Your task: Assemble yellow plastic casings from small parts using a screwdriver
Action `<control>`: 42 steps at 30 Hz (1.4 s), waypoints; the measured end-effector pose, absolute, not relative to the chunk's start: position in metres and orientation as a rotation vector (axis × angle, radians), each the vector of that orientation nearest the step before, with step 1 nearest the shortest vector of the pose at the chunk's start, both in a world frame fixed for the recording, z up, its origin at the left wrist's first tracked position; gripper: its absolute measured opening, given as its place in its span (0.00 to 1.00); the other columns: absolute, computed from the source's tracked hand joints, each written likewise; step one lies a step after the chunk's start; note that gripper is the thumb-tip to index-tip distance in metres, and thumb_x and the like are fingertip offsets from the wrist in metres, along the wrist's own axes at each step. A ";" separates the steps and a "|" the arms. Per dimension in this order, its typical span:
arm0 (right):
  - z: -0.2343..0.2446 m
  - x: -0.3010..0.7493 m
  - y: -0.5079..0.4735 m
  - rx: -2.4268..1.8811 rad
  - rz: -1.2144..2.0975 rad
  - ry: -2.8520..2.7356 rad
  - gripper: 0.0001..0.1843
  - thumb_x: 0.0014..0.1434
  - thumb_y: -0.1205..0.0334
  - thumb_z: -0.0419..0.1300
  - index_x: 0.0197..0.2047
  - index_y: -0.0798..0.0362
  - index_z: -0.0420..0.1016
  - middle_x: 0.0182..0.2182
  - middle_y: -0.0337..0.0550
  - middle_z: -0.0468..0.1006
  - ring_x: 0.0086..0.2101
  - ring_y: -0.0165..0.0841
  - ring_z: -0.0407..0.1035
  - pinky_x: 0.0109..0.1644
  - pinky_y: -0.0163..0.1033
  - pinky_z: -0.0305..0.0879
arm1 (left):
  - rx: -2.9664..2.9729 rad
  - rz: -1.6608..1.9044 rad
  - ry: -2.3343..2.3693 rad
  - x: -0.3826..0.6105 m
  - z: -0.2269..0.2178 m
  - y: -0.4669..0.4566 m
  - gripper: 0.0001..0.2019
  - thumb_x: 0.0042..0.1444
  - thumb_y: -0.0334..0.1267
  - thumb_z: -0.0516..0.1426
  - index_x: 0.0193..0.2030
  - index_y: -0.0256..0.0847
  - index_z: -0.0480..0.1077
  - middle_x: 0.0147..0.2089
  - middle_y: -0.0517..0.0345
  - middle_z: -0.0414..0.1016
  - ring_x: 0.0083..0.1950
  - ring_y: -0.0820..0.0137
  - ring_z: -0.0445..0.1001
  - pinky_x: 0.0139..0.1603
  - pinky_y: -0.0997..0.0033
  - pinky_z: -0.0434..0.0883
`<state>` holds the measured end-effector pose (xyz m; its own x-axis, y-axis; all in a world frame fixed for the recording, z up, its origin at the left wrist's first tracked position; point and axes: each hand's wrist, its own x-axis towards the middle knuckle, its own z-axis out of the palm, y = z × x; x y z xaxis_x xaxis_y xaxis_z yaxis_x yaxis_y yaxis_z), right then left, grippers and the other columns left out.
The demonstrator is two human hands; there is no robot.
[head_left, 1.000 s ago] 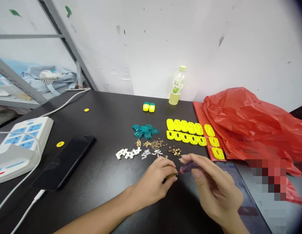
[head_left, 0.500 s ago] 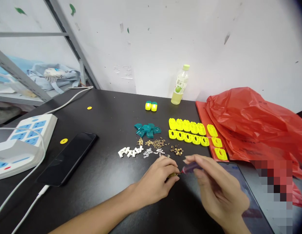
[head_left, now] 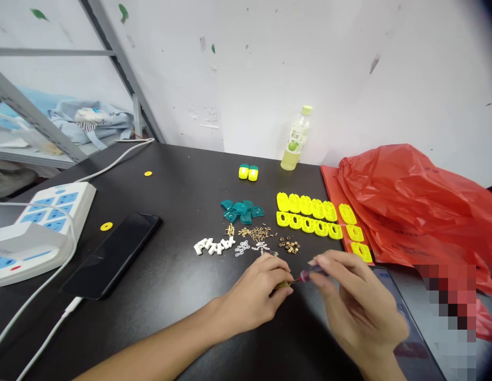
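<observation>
Left hand [head_left: 254, 296]: fingers curled, pinching a small brass part [head_left: 283, 284] over the black tabletop [head_left: 170, 254], lower centre of frame. Right hand [head_left: 357, 301]: pinching a slim purple-handled screwdriver [head_left: 311, 274], tip at the brass part. Clear plastic bottle [head_left: 295, 140], upper centre: pale yellow-green liquid. Crumpled red plastic bag [head_left: 400, 201], right: contents hidden. Both grips unchanged from the earlier frame.

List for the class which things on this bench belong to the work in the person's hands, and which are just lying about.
Part of the work: left hand holding a small brass part; right hand holding a small purple-handled screwdriver; yellow plastic pieces; teal plastic pieces; white plastic clips; brass screws.

Lying about: black smartphone; white power strip; plastic drink bottle; red plastic bag.
</observation>
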<state>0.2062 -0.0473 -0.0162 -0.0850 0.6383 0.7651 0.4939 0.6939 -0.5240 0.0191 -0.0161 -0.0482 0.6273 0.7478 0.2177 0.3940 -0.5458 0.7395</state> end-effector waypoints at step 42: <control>-0.021 0.200 -0.043 -1.096 0.400 -1.553 0.18 0.63 0.72 0.58 0.55 0.50 0.74 0.46 0.48 0.78 0.40 0.35 0.77 0.44 0.42 0.79 | 2.185 0.932 0.973 0.008 -0.041 -0.004 0.07 0.66 0.30 0.53 0.37 0.41 0.71 0.40 0.55 0.74 0.45 0.67 0.70 0.48 0.66 0.67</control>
<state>0.2001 -0.0432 -0.0214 0.0707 0.8065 0.5870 0.4231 0.5087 -0.7498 0.0082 -0.0043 -0.0414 0.4936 0.7907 0.3621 0.3958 -0.5749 0.7161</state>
